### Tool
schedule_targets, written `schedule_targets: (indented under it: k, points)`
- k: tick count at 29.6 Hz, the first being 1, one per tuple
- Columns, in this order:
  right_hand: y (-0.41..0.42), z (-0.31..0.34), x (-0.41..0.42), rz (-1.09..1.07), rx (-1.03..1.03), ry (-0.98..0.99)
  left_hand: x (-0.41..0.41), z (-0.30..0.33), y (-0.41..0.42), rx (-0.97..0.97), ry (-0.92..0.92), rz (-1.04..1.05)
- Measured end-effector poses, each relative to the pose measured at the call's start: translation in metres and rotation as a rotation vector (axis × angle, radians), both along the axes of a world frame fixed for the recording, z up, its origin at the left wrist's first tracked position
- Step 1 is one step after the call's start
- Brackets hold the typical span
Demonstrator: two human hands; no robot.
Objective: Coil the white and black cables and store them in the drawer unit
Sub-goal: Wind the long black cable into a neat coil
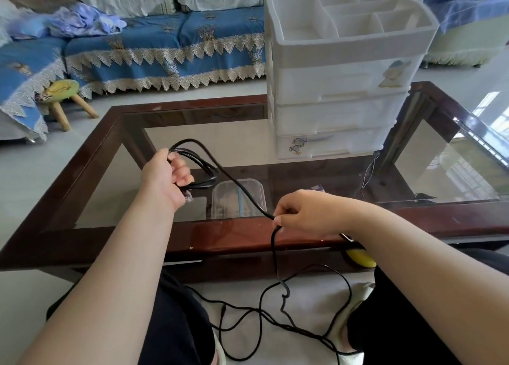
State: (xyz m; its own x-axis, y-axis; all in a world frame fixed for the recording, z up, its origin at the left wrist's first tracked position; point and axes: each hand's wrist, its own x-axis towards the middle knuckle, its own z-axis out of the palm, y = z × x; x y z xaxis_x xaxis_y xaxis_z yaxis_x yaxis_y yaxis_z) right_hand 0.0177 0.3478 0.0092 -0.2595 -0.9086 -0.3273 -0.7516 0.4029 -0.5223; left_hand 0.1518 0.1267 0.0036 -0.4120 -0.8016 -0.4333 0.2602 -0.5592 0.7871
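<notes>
Up close, the fingers of the left hand [168, 176] are curled tight around a small bundle of loops of the black cable [242, 192], gripping them above the glass top of the coffee table [82, 169]. A clear plug end of the cable pokes out below that fist, near the wrist. From the bundle a single strand runs down and to the right, across the glass, to the right hand [305, 213]. There the thumb and bent fingers pinch the strand just over the table's near wooden rail. Below the pinch, the cable drops past the table edge and lies in loose, tangled loops on the pale floor between the person's knees, which are clad in dark cloth.

Under the glass, on a lower shelf, sits a clear plastic container [238, 198] with something blue inside; the strand crosses above it. A yellow object [360, 257] shows just under the right forearm, partly hidden.

On the far right part of the table stands the white drawer unit [341, 89], with three closed drawers and an open, divided tray on top; small cartoon stickers mark two drawer fronts. Beyond the table, a sofa with a blue cover [154, 45] and lace trim runs along the back, and a small wooden stool [63, 95] with a yellow-green seat stands on the floor at the left.
</notes>
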Motion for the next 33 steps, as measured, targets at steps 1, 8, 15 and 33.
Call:
schedule_targets:
  k: [1, 8, 15, 33]
  points:
    - [-0.001, -0.001, 0.002, -0.030, -0.069, -0.031, 0.000, 0.001, 0.004, -0.040, -0.046, -0.043]
    - [-0.014, -0.010, 0.030, -0.140, -0.306, -0.726, -0.012, 0.006, 0.045, -0.231, -0.140, -0.377]
    - [-0.027, -0.011, -0.012, -0.564, -0.465, -0.181, -0.001, 0.016, 0.051, -0.241, -0.001, -0.655]
    - [-0.027, -0.051, 0.041, -0.230, -0.301, 0.310, 0.006, 0.017, 0.027, 0.166, 0.384, -0.001]
